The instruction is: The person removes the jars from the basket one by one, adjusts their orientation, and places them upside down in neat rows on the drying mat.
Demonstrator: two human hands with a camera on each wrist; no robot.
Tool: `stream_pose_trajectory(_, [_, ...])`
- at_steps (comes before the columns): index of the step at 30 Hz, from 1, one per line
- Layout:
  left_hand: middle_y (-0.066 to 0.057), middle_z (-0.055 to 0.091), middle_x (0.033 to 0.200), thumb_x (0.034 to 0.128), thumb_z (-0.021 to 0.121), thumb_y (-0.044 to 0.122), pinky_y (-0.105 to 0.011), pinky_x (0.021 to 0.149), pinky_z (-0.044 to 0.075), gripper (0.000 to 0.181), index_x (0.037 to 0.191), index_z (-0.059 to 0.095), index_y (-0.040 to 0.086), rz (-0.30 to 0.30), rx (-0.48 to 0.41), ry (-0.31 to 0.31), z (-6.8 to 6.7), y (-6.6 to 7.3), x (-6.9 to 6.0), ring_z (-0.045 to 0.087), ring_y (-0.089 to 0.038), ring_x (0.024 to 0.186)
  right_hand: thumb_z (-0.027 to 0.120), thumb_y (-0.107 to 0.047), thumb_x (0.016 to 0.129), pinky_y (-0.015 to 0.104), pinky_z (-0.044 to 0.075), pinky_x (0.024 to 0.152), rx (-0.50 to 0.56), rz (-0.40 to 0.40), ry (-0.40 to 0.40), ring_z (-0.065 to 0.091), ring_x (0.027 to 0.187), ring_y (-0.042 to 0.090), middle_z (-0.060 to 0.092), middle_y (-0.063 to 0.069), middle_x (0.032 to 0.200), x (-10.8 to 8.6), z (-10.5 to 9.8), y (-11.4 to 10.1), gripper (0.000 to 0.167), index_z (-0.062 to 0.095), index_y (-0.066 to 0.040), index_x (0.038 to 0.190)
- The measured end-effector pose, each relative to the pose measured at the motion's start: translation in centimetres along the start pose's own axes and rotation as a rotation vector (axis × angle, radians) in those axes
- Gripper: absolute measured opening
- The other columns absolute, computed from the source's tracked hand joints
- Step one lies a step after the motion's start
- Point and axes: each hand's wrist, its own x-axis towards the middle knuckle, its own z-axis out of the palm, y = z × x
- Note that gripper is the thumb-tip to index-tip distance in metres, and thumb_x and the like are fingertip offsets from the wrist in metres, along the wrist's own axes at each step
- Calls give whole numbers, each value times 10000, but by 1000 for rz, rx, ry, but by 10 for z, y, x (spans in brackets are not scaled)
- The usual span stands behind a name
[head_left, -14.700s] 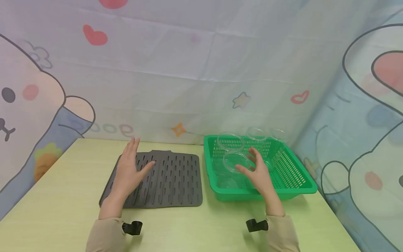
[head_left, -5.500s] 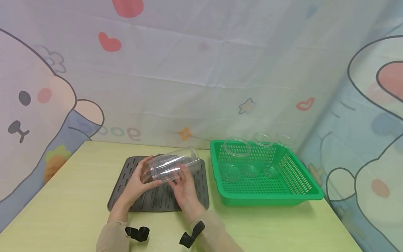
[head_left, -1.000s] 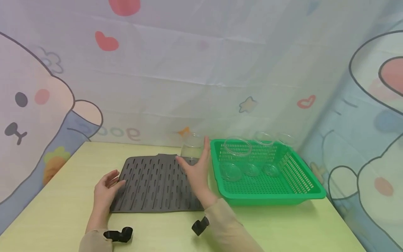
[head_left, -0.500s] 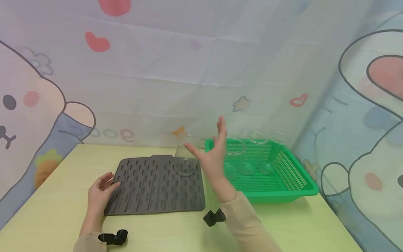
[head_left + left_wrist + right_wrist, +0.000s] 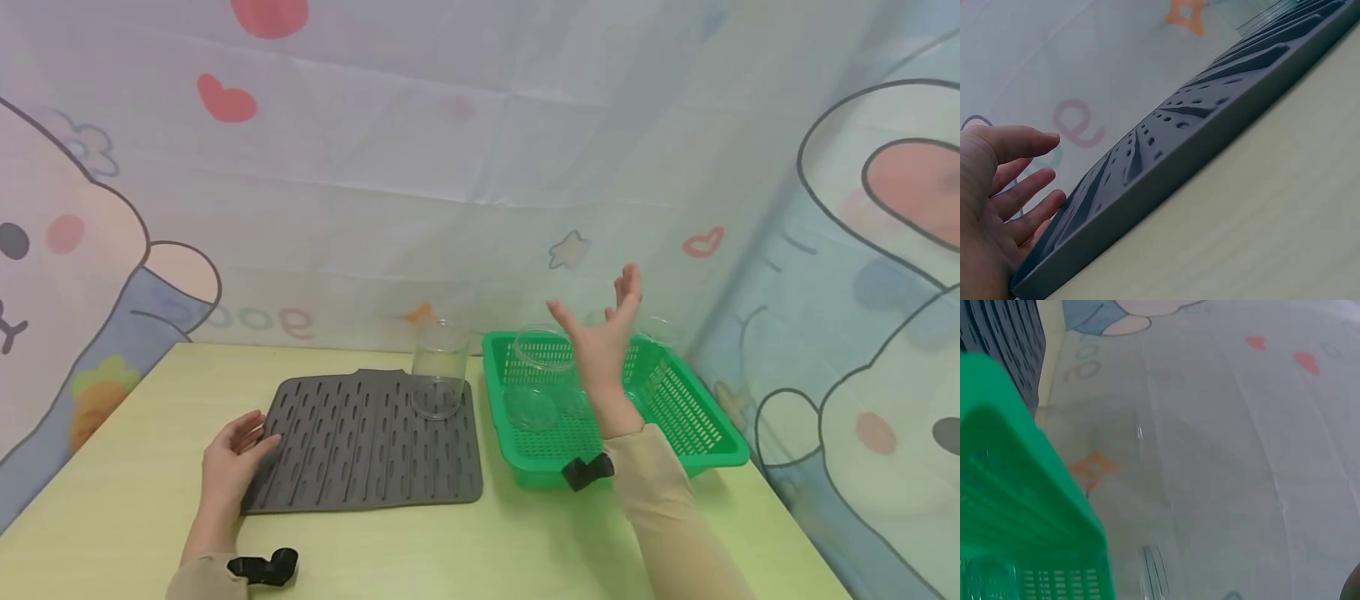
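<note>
A clear plastic cup (image 5: 438, 371) stands upright near the right back corner of a dark grey ridged mat (image 5: 360, 450). My left hand (image 5: 232, 462) lies at the mat's left edge, fingers loosely bent and holding nothing; in the left wrist view the hand (image 5: 1007, 200) is beside the mat's corner (image 5: 1141, 156). Above the green basket (image 5: 622, 462) is my right hand (image 5: 606, 354), thumb and fingers spread apart, with nothing between them. Clear cups stand in the basket, the left one (image 5: 531, 408) plainest; the right hand and arm partly cover the others.
The basket stands on the pale yellow table (image 5: 390, 550) to the right of the mat, with a narrow gap between. A printed cloth (image 5: 390, 167) hangs behind and along the right side. A black wrist camera (image 5: 266, 568) sits on the left sleeve.
Both hands held a cup tilted over the mat earlier; now it stands upright there. In the last second my right hand left it and moved right over the basket. The left hand stayed by the mat.
</note>
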Motion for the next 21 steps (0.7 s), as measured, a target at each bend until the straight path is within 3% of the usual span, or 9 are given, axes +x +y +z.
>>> stream_pose_trajectory(3, [-174,445,1491,941,615,73,-86,1003,433,607,1494,367,41,2,17,-3,1,-1,1,454,-247,1302,805,-255,814,360,230,1215,-13,33,57,190,1482,99,189,-31,1615,18,-18,12,1021,120,-161,1567])
stream_pose_trajectory(9, [-163,456,1485,939,630,92,-26,946,412,615,1496,372,56,4,26,1,0,-2,-1,461,-79,1204,801,-313,809,317,218,1226,-39,128,112,153,1490,92,152,-41,1623,46,-52,37,1036,102,-217,1568])
stream_pose_trajectory(17, [-163,459,1475,935,626,79,3,913,393,616,1494,370,46,10,9,-1,0,-1,-2,444,-1,1150,809,-350,792,354,176,1243,-148,282,71,46,1514,107,57,-78,1641,55,-81,62,1109,23,-282,1571])
stream_pose_trajectory(21, [-159,451,1481,937,620,82,1,922,391,618,1498,361,49,3,7,-6,0,0,-2,435,11,1149,807,-331,797,355,148,1252,-135,373,77,7,1520,108,5,-81,1646,56,-89,71,1133,-21,-288,1570])
